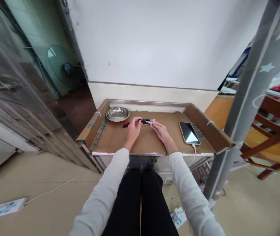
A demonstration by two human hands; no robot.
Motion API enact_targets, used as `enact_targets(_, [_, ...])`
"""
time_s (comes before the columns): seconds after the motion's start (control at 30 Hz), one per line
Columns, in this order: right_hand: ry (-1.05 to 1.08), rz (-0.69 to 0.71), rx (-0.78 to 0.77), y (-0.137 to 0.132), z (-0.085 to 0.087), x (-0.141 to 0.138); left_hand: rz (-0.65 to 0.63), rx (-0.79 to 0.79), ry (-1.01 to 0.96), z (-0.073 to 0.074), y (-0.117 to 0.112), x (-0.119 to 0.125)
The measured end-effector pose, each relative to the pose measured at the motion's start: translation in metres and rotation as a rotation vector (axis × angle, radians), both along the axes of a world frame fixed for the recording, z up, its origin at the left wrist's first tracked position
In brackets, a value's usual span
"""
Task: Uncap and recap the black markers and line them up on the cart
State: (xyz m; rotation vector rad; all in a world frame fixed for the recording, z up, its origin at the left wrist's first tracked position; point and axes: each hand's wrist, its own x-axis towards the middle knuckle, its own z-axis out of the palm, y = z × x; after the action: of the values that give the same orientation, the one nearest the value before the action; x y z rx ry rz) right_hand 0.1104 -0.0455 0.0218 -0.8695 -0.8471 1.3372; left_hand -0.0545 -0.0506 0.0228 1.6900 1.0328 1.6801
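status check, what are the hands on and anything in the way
Left hand holding dark pen, right hand at its other end. Red pen beside left hand. Metal dish and phone apart from both hands.

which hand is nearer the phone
Right. The right hand is left of the phone, across a gap; the left hand is farther left, beyond the right hand.

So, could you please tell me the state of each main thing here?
Left hand, gripping the black pen
Right hand, pinching its other end
Black pen, held between both hands
Red item, beside the left hand
Metal dish, upright
Phone, screen up, cable plugged in
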Motion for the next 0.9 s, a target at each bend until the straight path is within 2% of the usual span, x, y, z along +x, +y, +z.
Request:
enact_targets(0.53, [0.047, 0.034, 0.011, 0.0018, 0.0001, 0.0012, 0.056, 0.014, 0.006, -0.0015, -0.0013, -0.0006])
enact_targets(0.7, [0.03, -0.059, 0.021, 0.0034, -0.0004, 0.0025, 0.07, 0.02, 0.042, -0.0012, -0.0009, -0.0019])
enact_targets(0.8, [0.002, -0.191, 0.053, 0.0058, -0.003, 0.0052, 0.01, 0.027, 0.179, -0.0023, 0.0004, -0.0003])
enact_targets(0.9, [-0.066, -0.265, 0.093, 0.007, -0.0061, 0.007, -0.115, 0.033, 0.426, -0.0034, -0.0002, 0.0034])
